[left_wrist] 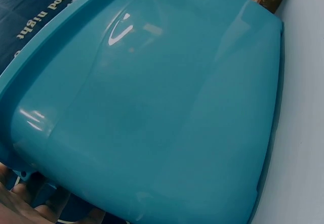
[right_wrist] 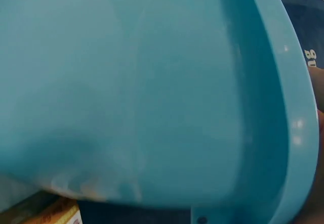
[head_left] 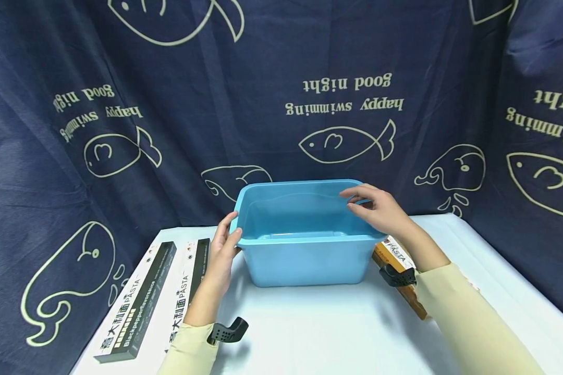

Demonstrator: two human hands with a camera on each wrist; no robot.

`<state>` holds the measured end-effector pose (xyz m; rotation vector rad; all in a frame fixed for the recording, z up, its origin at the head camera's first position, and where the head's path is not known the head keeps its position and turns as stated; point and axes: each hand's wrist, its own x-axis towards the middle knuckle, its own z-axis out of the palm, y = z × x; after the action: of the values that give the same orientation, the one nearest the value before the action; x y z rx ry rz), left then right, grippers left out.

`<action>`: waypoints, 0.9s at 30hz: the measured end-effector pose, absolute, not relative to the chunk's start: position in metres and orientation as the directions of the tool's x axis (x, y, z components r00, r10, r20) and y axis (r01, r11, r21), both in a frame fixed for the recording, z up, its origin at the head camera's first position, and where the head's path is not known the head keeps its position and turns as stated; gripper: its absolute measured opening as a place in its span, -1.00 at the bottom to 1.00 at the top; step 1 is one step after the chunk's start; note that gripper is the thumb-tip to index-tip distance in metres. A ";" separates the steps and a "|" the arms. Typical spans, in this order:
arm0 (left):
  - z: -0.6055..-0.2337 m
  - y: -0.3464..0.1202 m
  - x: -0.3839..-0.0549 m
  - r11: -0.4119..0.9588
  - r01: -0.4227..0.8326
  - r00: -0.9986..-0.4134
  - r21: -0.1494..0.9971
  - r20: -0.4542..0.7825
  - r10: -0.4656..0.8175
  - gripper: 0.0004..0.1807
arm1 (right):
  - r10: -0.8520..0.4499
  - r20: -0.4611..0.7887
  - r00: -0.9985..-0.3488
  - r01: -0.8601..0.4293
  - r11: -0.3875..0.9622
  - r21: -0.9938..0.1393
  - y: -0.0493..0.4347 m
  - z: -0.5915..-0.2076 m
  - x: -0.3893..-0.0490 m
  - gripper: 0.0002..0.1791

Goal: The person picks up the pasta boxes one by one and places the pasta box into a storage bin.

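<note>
You seem midway through positioning the central blue bin [head_left: 305, 264], left fingers [head_left: 222, 229] gripping at nine o'clock, right fingers [head_left: 362, 191] loose over three, black boxes [head_left: 145, 299] at eight and orange box [head_left: 393, 256] at four untouched.

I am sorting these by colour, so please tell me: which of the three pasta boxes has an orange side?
The orange-sided pasta box right of the blue bin; the far-left box and the box beside it show black and white instead.

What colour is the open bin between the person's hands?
Light blue, inside and out; the bin shows best in the head view.
</note>
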<state>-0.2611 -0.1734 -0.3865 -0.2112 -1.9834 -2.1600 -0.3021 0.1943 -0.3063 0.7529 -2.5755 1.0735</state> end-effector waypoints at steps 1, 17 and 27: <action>-0.387 -0.173 -0.261 -0.079 0.244 -0.969 0.966 0.241 -0.052 -0.47 | -0.351 0.418 -0.838 -0.544 0.602 -0.585 0.196 -0.307 -0.300 -0.68; -0.388 -0.174 -0.262 -0.066 0.257 -0.966 0.964 0.253 -0.059 -0.49 | -0.196 0.559 -0.806 -0.544 0.618 -0.568 0.220 -0.329 -0.284 -0.63; -0.387 -0.174 -0.263 -0.041 0.245 -0.968 0.969 0.242 -0.066 -0.50 | -0.115 0.606 -0.787 -0.558 0.554 -0.618 0.234 -0.345 -0.275 -0.54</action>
<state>-0.2626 -0.1737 -0.3875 -0.1926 -2.0113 -2.1139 -0.2752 0.2344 -0.3446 0.5413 -2.2846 1.1608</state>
